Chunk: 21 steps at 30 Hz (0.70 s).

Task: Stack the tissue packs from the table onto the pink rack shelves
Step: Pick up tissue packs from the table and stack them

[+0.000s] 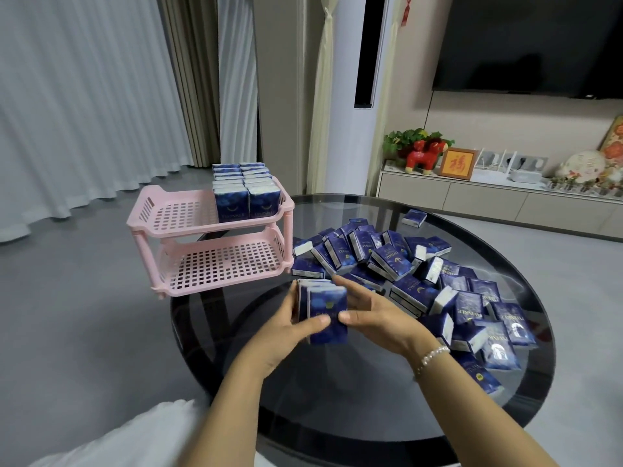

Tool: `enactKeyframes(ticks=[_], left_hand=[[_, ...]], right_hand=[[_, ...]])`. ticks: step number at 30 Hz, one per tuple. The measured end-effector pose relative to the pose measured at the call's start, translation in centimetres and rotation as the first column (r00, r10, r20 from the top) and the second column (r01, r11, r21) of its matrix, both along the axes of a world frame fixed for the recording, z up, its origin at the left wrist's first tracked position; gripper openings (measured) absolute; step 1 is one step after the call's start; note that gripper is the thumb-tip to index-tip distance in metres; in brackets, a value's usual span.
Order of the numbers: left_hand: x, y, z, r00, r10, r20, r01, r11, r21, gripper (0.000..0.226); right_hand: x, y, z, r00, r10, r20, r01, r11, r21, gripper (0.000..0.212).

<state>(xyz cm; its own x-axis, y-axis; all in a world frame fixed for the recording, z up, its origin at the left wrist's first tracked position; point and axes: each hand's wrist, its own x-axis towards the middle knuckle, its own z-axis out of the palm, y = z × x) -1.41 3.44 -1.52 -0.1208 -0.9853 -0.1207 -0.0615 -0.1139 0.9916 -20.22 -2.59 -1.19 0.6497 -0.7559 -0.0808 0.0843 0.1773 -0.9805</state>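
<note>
round glass table [337,392] fills the lower right of the view. pink rack [215,241] sits on its rim at 10 o'clock, two slotted shelves. loose pile of tissue packs [414,281] spreads from table centre out to 3 o'clock, dozens of them lying every which way, one stray pack [414,218] off alone at 12 o'clock.

done so far: two rows of packs [247,188] stand upright on the top shelf, at its right end. left half of that shelf is bare. bottom shelf holds nothing.

in hand: small bundle of packs [322,311] just below the rack's front edge, at 9 o'clock from the pile. left hand [286,335] grips its left side, thumb across the front face. right hand [374,318] clamps the right side, thumb also on the front. both curled round the same bundle, squaring it up by the look of it.

estimate: well under a quarter done. most of the stock is on the table. the bundle likely goes next to the standing rows, then many more loads.
</note>
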Motion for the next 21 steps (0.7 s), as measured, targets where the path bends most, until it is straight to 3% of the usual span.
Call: enactKeyframes(ticks=[4,7,16,21], left_hand=[[1.1,0.8,-0.3,0.924,-0.114,0.364,0.102,0.993,0.052,0.110],[1.2,1.1,-1.0,0.853,-0.146,0.501,0.120,0.989,0.085,0.119],[0.6,1.5,-1.1,0.767,-0.223,0.601,0.179,0.975,0.133,0.113],[0.7,1.9,-0.4,0.835,-0.113,0.539,0.089,0.994,0.069,0.109]], right_hand=[[0.1,0.2,-0.4,0.933,0.093,-0.347,-0.177,0.959,-0.220,0.099],[0.1,0.5,-0.7,0.884,0.094,-0.458,-0.238,0.933,-0.269,0.104],[0.2,0.4,-0.5,0.840,0.064,-0.539,-0.270,0.911,-0.312,0.101],[0.2,0.2,-0.3,0.851,0.052,-0.522,-0.260,0.906,-0.333,0.091]])
